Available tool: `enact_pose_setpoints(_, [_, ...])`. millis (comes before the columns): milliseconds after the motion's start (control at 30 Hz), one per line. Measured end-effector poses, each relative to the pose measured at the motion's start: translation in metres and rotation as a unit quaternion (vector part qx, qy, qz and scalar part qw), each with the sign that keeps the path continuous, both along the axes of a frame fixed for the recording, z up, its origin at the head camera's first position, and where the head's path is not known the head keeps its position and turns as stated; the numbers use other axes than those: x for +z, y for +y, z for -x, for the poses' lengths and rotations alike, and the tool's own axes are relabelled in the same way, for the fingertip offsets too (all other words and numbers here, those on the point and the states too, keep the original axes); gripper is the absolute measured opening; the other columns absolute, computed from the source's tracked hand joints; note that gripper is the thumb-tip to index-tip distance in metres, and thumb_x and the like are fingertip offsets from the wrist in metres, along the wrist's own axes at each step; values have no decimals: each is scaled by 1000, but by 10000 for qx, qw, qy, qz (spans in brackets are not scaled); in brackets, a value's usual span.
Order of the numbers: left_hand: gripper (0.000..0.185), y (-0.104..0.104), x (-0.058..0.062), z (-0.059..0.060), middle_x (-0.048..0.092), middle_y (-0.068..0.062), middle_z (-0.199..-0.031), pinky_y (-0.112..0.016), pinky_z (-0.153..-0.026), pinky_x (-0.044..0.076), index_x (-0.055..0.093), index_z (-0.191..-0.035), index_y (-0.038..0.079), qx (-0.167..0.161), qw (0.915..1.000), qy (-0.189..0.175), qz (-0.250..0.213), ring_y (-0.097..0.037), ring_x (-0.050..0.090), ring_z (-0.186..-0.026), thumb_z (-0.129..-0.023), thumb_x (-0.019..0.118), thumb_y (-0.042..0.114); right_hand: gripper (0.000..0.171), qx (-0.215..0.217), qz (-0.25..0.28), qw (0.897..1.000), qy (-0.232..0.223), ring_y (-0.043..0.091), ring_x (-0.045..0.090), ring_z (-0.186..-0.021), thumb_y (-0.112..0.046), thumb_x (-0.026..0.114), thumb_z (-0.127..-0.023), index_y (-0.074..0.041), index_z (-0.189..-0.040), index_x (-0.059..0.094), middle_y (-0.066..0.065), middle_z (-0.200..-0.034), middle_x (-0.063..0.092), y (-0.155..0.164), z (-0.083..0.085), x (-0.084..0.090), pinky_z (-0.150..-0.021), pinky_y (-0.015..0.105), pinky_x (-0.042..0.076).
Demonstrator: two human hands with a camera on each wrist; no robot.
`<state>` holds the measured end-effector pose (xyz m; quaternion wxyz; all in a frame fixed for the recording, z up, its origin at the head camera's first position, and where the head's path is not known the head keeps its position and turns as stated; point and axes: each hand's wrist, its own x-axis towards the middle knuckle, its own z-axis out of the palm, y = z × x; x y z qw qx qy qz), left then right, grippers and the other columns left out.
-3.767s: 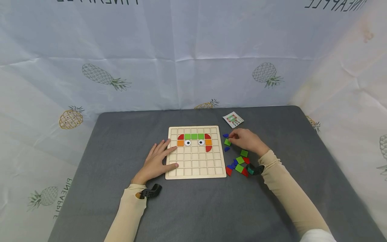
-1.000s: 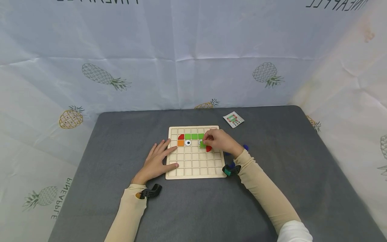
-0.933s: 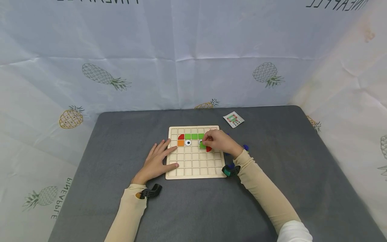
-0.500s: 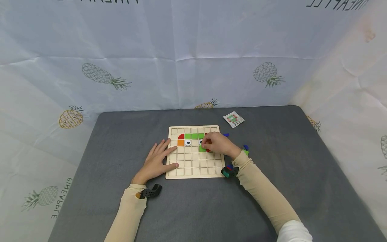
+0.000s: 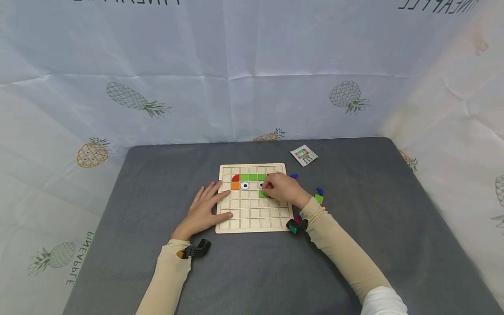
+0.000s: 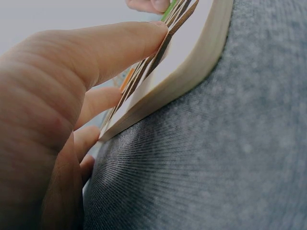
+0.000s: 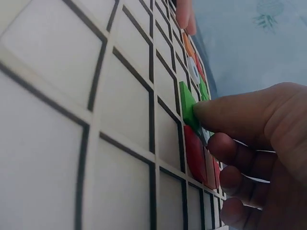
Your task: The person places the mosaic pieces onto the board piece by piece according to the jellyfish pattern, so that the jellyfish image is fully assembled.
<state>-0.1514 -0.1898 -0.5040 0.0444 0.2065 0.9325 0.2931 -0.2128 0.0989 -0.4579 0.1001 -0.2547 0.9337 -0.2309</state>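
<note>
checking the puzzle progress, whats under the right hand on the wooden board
A green square tile shows at the right hand fingertips on the wooden board, beside a red piece. Cells beneath the palm are covered.

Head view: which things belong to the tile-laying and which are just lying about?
In use:
wooden grid board
green square tile
right hand, pressing that tile
left hand, resting on the board's left edge

Lying about:
loose tiles
pattern card
grey table

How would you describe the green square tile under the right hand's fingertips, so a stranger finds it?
Start at the square wooden grid board on the grey table. The green square tile lies under the right hand, below the right eye piece. Unlike the three green top-row tiles, it sits alone beside a red piece.
</note>
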Motion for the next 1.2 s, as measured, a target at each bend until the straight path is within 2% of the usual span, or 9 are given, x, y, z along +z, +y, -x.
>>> enact_pose_setpoints(200, [74,0,-1,0,14,2,-162,-48,-122,-3,40,-147,31,-8,10000,10,18,-24,6,-151,-83,62,62,10,-75,290,9995,-129,10,52,-59,-27,65,-92,-22,-83,65,-7,-71,60,6,-2,7,-54,25,43])
enact_pose_setpoints(400, [73,0,0,1,15,2,-162,-48,-122,-3,40,-147,31,-2,10000,21,-11,-24,7,-151,-83,62,61,15,-155,935,9953,-186,13,53,-62,-33,62,-94,-21,-86,65,-3,-77,63,25,-9,32,-56,29,45])
enact_pose_setpoints(700, [74,0,0,0,14,3,-162,-47,-122,-3,40,-147,31,19,10000,-19,56,-23,6,-151,-83,62,62,17,-599,973,9935,-24,16,55,-73,-31,59,-96,-17,-101,67,0,-88,66,66,-25,64,-63,32,47])
enact_pose_setpoints(967, [74,0,0,1,14,2,-162,-47,-122,-3,40,-147,32,30,10000,10,69,-22,5,-151,-83,62,62,27,-1161,817,9899,-57,19,56,-80,-37,57,-96,-14,-106,67,7,-97,67,112,-31,68,-66,32,47])
enact_pose_setpoints(1200, [75,1,-1,1,13,4,-162,-48,-122,-3,39,-147,32,41,9999,-11,97,-22,5,-151,-83,62,63,26,-1534,675,9859,-4,20,58,-85,-33,55,-98,-12,-107,66,10,-102,68,139,-38,57,-71,33,49])
